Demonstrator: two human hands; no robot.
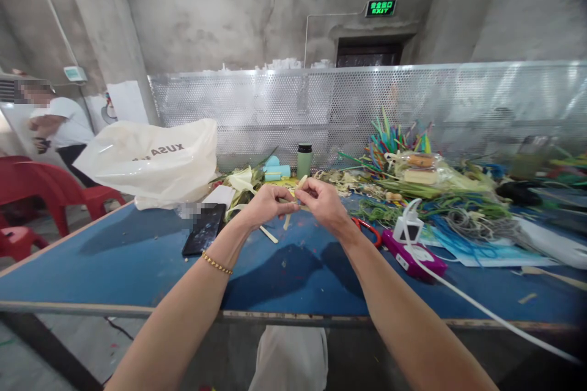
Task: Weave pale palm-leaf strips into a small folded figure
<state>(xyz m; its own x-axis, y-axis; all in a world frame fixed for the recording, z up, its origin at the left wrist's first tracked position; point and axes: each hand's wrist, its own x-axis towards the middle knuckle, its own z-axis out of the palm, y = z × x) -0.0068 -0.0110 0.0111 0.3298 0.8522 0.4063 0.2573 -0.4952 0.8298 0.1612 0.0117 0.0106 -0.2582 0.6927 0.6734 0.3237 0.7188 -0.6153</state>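
My left hand (266,203) and my right hand (321,201) meet above the blue table (137,256), both pinched on pale palm-leaf strips (290,214). The strips are short and cream-coloured; loose ends hang down between the hands toward the tabletop. A gold bracelet (216,264) circles my left wrist. Just behind the hands lie more folded pale leaves (243,183).
A black phone (205,229) lies left of the hands, a white plastic bag (156,162) behind it. At right: red-handled scissors (369,229), a magenta power strip (415,256) with white cable, green leaves and coloured strips (394,137). A green bottle (304,160) stands at the back. A person (59,128) and red chairs (27,186) are far left.
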